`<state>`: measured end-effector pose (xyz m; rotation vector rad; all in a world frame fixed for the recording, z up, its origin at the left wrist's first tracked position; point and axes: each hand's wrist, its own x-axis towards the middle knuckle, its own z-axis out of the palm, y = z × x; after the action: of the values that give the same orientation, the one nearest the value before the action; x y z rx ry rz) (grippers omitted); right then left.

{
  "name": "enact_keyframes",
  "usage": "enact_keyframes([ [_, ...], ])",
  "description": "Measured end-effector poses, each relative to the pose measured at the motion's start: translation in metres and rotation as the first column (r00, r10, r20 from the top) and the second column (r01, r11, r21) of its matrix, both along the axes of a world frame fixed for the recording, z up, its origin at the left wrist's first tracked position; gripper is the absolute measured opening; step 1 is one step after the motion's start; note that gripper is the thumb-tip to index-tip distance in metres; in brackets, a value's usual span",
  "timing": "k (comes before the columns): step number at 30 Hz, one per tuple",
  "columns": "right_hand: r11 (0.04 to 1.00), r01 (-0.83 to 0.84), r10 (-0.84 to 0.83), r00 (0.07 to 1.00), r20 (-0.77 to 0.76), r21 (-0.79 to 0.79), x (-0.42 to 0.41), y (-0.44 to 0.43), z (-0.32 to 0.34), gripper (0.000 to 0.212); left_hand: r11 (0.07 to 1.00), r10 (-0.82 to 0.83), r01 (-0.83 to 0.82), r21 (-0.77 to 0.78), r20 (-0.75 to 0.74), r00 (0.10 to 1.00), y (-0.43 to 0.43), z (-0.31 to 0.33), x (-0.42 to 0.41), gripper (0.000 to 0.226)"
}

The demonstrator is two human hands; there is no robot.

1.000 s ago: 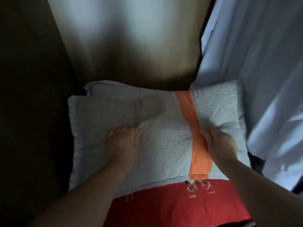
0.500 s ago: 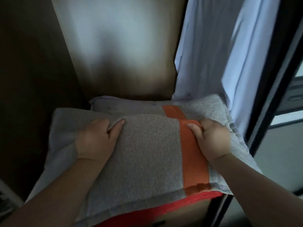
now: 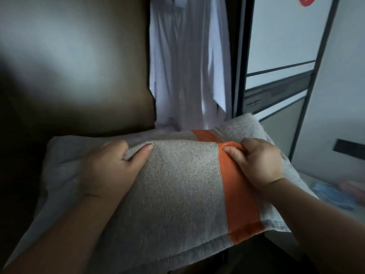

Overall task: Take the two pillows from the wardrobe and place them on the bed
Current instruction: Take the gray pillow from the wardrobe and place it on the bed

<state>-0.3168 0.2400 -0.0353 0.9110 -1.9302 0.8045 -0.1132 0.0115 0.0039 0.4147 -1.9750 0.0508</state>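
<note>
A grey woven pillow (image 3: 177, 186) with an orange stripe fills the lower middle of the head view, lifted in front of the open wardrobe. My left hand (image 3: 110, 171) pinches a fold of its grey cover on the left. My right hand (image 3: 256, 161) grips the bunched orange stripe on the right. Behind its far edge a paler lilac-grey fabric (image 3: 142, 136) shows, perhaps a second pillow; most of it is hidden.
White shirts (image 3: 185, 66) hang inside the wardrobe just behind the pillow. The wardrobe's brown back wall (image 3: 75, 66) is on the left. A dark-framed sliding door (image 3: 280, 56) stands to the right. Blurred blue and pink cloth (image 3: 335, 192) lies at the lower right.
Both hands have pulled the pillow up and out of the wardrobe toward me. The view has swung right, the sliding door has come into sight, and the red item below has dropped out of view.
</note>
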Motion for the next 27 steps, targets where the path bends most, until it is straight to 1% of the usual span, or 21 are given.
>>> enact_keyframes([
  [3,0.997,0.078,-0.078,0.997,-0.025,-0.005,0.023,0.022,-0.004,0.055,0.994,-0.107,0.107,-0.022,-0.038,0.993,0.005,0.003,0.008,0.061],
  [6,0.99,0.14,-0.14,0.99,0.005,0.0,0.041,0.052,-0.006,0.054,0.971,-0.234,0.231,-0.052,-0.047,0.971,0.018,0.005,-0.001,0.061],
  [11,0.949,0.311,-0.314,0.948,0.045,0.056,0.064,0.119,-0.002,0.043,0.896,-0.442,0.442,-0.028,0.015,0.897,0.052,-0.001,-0.045,0.063],
  [14,0.888,0.451,-0.458,0.885,0.083,0.091,0.072,0.171,-0.003,0.044,0.839,-0.538,0.541,-0.055,0.06,0.841,0.092,-0.003,-0.08,0.062],
  [18,0.786,0.606,-0.618,0.775,0.129,0.122,0.081,0.248,-0.004,0.049,0.709,-0.694,0.701,-0.07,0.101,0.712,0.166,0.001,-0.122,0.059],
  [24,0.654,0.739,-0.757,0.635,0.156,0.164,0.081,0.356,-0.003,0.055,0.565,-0.808,0.824,-0.055,0.169,0.565,0.28,-0.004,-0.186,0.056],
  [25,0.633,0.753,-0.774,0.612,0.163,0.182,0.08,0.367,-0.003,0.057,0.554,-0.813,0.83,-0.059,0.172,0.555,0.291,-0.006,-0.193,0.057],
  [27,0.576,0.791,-0.817,0.547,0.184,0.207,0.071,0.4,-0.009,0.058,0.508,-0.839,0.86,-0.055,0.196,0.508,0.328,-0.013,-0.218,0.058],
])
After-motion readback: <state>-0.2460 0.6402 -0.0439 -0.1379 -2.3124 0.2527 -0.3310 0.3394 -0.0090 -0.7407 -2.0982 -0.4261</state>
